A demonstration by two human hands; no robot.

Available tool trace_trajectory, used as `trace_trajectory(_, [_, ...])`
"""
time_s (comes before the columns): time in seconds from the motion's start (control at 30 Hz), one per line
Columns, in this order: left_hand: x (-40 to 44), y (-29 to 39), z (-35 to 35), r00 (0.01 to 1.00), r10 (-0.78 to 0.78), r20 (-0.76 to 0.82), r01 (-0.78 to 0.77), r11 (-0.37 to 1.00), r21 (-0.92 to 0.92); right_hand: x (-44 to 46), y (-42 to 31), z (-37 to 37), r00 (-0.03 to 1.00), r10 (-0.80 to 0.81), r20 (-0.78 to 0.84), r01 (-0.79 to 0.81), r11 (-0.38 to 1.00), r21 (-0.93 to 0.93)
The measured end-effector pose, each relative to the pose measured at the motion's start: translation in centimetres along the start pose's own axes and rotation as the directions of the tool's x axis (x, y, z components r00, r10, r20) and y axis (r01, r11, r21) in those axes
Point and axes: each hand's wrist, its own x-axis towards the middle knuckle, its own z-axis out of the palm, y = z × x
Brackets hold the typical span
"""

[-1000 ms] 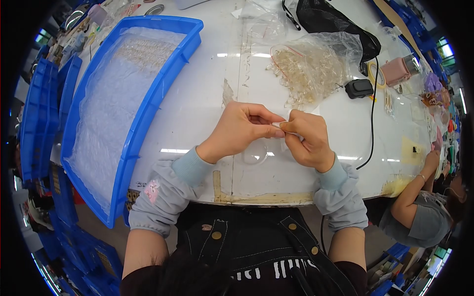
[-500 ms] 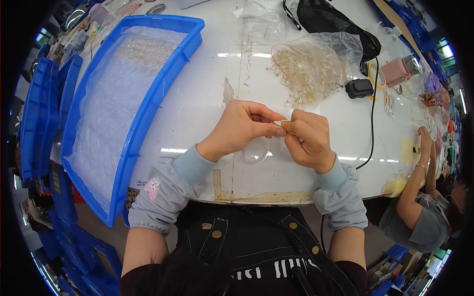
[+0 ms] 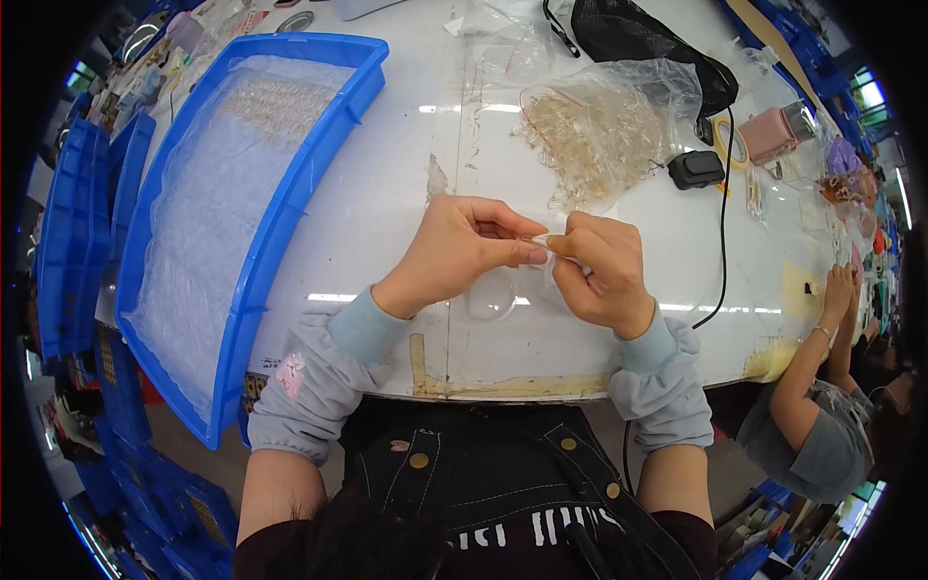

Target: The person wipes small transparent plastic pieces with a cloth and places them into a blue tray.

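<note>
My left hand (image 3: 452, 253) pinches with thumb and forefinger over the white tabletop. Close against it, the fingers of my right hand (image 3: 607, 273) are curled in a pinch. A small whitish piece (image 3: 540, 240) is caught between both sets of fingertips; its exact kind is mostly hidden. Just beneath the hands a round clear dish (image 3: 491, 296) lies on the table. Beyond them sits a clear plastic bag (image 3: 619, 126) with many small, pale, see-through pieces, some spilling from its mouth.
To the left is a blue tray (image 3: 280, 198) lined with clear plastic, small pieces in rows at its far end. At right are a black box-shaped device (image 3: 697, 170), a cable (image 3: 725, 232), a tape roll (image 3: 739, 145) and a pink container (image 3: 770, 138). A co-worker's arm (image 3: 812, 353) rests farther right.
The camera view has shifted slightly, moving the table items a little leftward. My hands stay pinched together around the small piece, with only a slight change at the fingertips.
</note>
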Motion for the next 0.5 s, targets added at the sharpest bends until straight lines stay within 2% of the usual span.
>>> trace_trajectory(0.23, [-0.13,0.27,-0.19,1.0,0.002,-0.024,-0.001,0.999,0.041,-0.31,0.38,0.03,1.0,0.015,0.016,-0.016,0.999,0.037])
trace_trajectory(0.5, [-0.05,-0.13,-0.01,0.996,0.089,-0.018,-0.087,0.99,0.107,-0.65,0.64,-0.06,0.992,0.101,0.07,-0.113,0.973,0.2])
